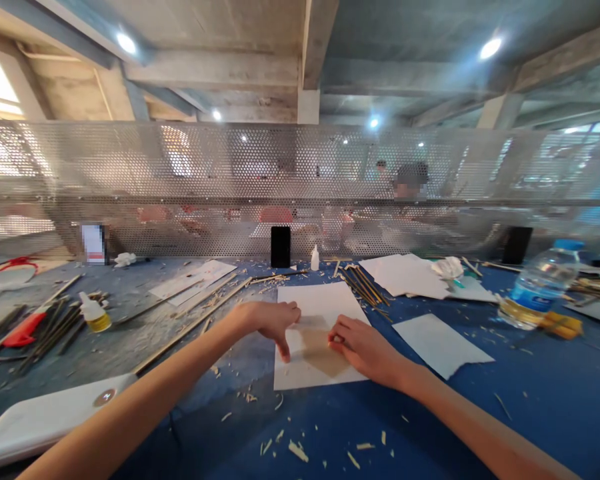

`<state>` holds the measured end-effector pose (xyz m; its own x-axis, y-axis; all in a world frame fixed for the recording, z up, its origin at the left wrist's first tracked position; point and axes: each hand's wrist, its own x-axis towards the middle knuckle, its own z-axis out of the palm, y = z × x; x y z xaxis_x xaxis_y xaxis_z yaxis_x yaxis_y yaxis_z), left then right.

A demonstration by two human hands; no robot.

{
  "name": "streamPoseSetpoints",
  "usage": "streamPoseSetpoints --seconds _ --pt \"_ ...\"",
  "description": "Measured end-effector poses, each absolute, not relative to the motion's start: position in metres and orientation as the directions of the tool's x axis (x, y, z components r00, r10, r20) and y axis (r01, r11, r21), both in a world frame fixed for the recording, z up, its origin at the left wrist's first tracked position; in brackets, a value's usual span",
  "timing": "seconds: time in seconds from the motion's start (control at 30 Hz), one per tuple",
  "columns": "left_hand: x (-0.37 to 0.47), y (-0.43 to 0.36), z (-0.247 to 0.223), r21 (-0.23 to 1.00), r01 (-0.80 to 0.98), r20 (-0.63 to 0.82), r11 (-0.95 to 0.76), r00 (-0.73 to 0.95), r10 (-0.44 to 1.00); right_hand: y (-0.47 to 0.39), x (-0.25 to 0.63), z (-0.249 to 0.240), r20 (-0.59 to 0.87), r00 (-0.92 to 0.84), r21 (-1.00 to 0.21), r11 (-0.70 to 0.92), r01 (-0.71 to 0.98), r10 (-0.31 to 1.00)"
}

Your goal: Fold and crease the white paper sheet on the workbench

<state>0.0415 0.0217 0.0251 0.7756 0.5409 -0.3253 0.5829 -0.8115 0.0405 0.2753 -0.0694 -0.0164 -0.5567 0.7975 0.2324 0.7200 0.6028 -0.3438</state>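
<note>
A white sheet of paper [305, 377] lies on the blue tabletop in the middle, with a tan shadowed area between the hands. My left hand [274, 323] rests over the sheet's left side, thumb and fingers apart, holding nothing visible. Over the right side of the sheet is my right hand [363, 347], its thumb and fingers pressed together; anything between the fingertips is too small to make out. Thin dark sticks [365, 287] lie just beyond the sheet's right corner. A small white bottle [315, 257] stands behind the sheet.
Left are a glue bottle [95, 313], red-handled tool [25, 330], dark sticks and white device [55, 413]. Right are torn paper [443, 345] and a water bottle [540, 283]. Wood shavings litter the blue table [220, 440]. Behind a perforated metal screen [205, 160] sits a person.
</note>
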Motion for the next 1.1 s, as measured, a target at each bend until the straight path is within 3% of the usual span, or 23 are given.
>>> streamPoseSetpoints --seconds 0.2,0.37,0.53,0.7,0.87,1.0,1.1 --pt "0.0421 0.0216 0.0259 0.064 0.572 -0.361 -0.818 0.777 0.515 -0.0745 0.2722 -0.0129 0.127 -0.62 -0.487 0.594 0.641 0.774" --pt "0.042 0.0219 0.0261 0.065 0.576 -0.361 -0.815 0.775 0.519 -0.0726 0.2728 -0.0123 0.203 -0.595 -0.379 0.623 0.684 0.778" --pt "0.042 0.0214 0.0273 0.086 0.581 -0.357 -0.809 0.776 0.52 -0.0745 0.2708 -0.0149 0.161 -0.63 -0.478 0.618 0.624 0.76" --pt "0.0428 0.0187 0.0302 0.063 0.594 -0.378 -0.802 0.758 0.532 -0.0733 0.2727 -0.0155 0.211 -0.578 -0.449 0.604 0.659 0.788" --pt "0.0434 0.0193 0.0296 0.062 0.578 -0.372 -0.814 0.77 0.518 -0.073 0.2727 -0.0163 0.162 -0.597 -0.577 0.566 0.589 0.786" --pt "0.0433 0.0212 0.0275 0.051 0.577 -0.368 -0.815 0.769 0.522 -0.0718 0.2734 -0.0161 0.214 -0.556 -0.509 0.578 0.638 0.803" --pt "0.0429 0.0222 0.0263 0.058 0.577 -0.368 -0.814 0.771 0.52 -0.0729 0.2727 -0.0163 0.184 -0.58 -0.529 0.578 0.622 0.793"
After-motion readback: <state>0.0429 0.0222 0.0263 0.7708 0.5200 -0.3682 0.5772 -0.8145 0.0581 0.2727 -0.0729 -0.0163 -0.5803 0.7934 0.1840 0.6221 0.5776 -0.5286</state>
